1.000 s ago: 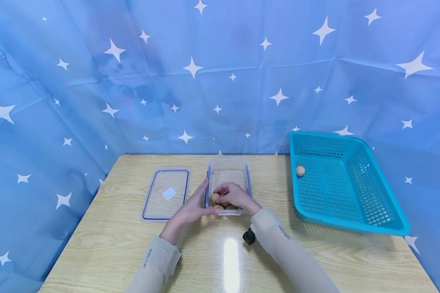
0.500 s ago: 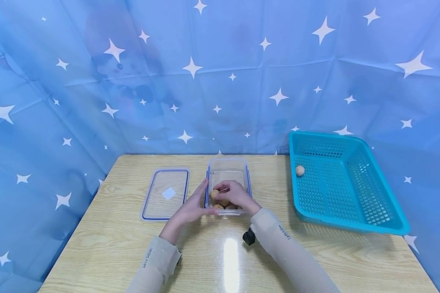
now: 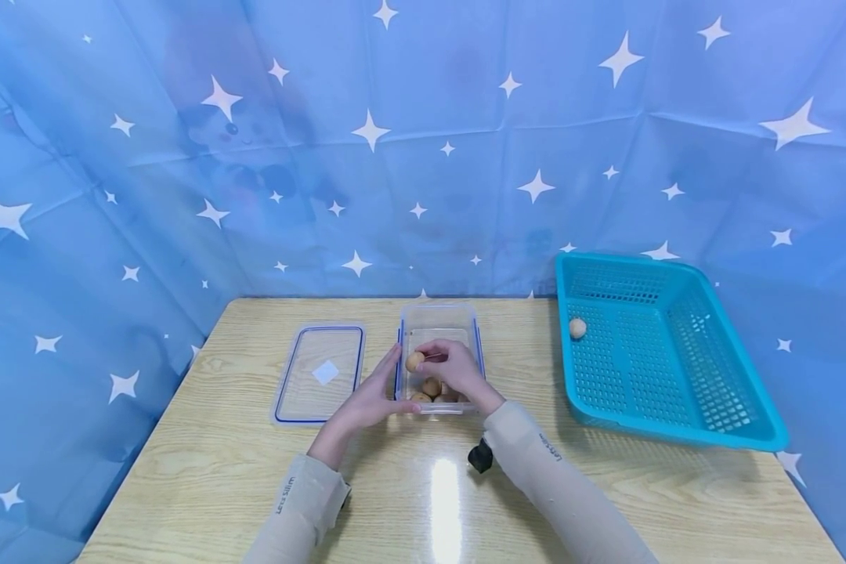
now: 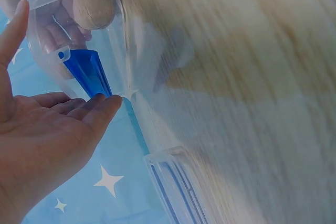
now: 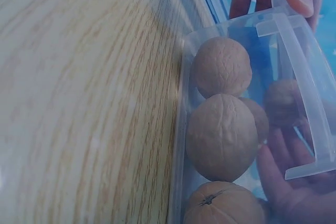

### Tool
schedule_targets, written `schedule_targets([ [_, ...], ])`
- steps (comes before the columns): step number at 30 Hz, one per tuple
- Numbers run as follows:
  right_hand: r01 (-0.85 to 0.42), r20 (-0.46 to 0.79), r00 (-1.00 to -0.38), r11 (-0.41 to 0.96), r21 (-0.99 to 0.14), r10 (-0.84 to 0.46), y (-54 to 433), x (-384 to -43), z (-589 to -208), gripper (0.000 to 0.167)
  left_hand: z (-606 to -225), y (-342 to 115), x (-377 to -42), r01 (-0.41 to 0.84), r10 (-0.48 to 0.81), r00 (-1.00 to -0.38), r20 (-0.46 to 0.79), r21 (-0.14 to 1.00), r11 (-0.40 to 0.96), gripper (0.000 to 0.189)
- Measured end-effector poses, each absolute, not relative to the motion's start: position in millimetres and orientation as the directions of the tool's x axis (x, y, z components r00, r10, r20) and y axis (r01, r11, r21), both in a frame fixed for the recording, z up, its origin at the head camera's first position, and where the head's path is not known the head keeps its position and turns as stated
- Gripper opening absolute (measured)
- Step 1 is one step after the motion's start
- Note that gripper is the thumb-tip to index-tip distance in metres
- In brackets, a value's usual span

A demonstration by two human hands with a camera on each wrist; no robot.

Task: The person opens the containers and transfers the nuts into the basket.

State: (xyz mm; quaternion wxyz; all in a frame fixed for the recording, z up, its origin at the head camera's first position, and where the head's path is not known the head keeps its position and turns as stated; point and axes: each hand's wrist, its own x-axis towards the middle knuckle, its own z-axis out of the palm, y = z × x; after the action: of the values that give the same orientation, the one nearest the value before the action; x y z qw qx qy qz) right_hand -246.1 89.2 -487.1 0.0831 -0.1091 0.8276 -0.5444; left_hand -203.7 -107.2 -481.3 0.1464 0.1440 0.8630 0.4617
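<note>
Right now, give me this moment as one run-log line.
right hand: pinches walnut above clear box | left hand: flat against box's left wall | box: more walnuts inside | lid: off, left of box | basket: holds one walnut

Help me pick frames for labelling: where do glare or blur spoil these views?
Head view: sharp, but a lamp glare streaks the table. Left wrist view: the tabletop is smeared, the box soft. Right wrist view: walnuts crisp, wood blurred.
</note>
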Motion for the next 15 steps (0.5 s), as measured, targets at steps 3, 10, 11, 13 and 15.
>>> schedule_targets([
  [3,-0.091,-0.004,-0.967,0.359,-0.929,-0.256,89,-247,-488,0.031,-481,-107,-203,0.11,0.381,-0.916,-0.123,0.838,0.535,0.112],
  [10,-0.107,0.023,-0.97,0.341,-0.934,-0.243,91,-250,-481,0.031,-481,-107,-204,0.115,0.382,-0.917,-0.118,0.836,0.536,0.113],
  [11,-0.106,0.022,-0.97,0.338,-0.935,-0.241,92,-251,-479,0.032,-481,-107,-203,0.113,0.381,-0.917,-0.119,0.838,0.535,0.113],
  [13,-0.106,0.025,-0.972,0.346,-0.932,-0.232,93,-252,-476,0.033,-480,-107,-203,0.109,0.378,-0.918,-0.12,0.84,0.532,0.113],
  [15,-0.099,0.021,-0.974,0.343,-0.934,-0.225,95,-253,-472,0.034,-480,-107,-203,0.107,0.377,-0.919,-0.12,0.842,0.529,0.112],
])
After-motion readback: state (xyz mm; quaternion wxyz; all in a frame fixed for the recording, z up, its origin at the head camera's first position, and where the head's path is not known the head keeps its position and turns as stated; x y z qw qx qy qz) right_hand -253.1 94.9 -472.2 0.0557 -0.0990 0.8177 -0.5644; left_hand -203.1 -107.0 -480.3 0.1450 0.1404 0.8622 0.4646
